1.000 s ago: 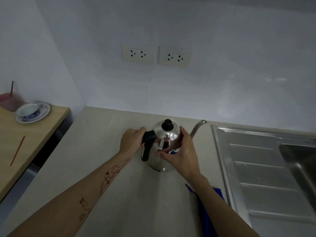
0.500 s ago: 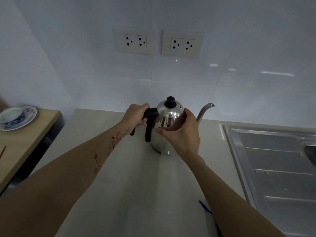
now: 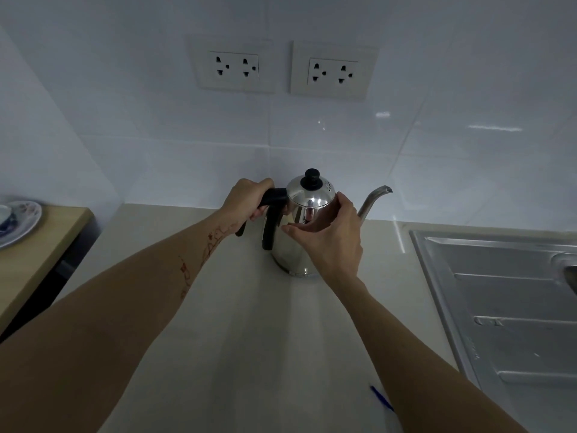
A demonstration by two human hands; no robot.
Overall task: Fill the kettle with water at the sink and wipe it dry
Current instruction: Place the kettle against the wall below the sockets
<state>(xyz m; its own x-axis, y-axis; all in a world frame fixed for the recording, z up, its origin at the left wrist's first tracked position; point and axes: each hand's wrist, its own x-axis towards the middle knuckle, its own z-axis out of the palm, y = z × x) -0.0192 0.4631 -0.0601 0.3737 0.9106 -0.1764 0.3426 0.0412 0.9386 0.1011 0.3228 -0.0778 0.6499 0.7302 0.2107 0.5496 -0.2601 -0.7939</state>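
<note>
A shiny steel kettle [image 3: 304, 210] with a black lid knob, a black handle and a thin curved spout [image 3: 373, 198] stands upright on the pale counter [image 3: 249, 339]. My left hand [image 3: 248, 198] is closed around the black handle on the kettle's left. My right hand [image 3: 327, 235] cups the right side of the kettle's body, fingers spread on the metal. The steel sink's ribbed drainboard [image 3: 505, 307] lies to the right; only the basin's edge [image 3: 568, 273] shows. A thin sliver of blue cloth [image 3: 381, 398] peeks out by my right forearm.
Two double wall sockets [image 3: 281, 68] sit on the white tiled wall above the kettle. At the left a wooden table [image 3: 37, 245] carries a blue-patterned saucer [image 3: 22, 223]. A dark gap separates that table from the counter.
The view has tilted up and drawn closer, so the kettle and sockets look larger. Both hands keep their hold on the kettle. The blue cloth has almost slipped out of view.
</note>
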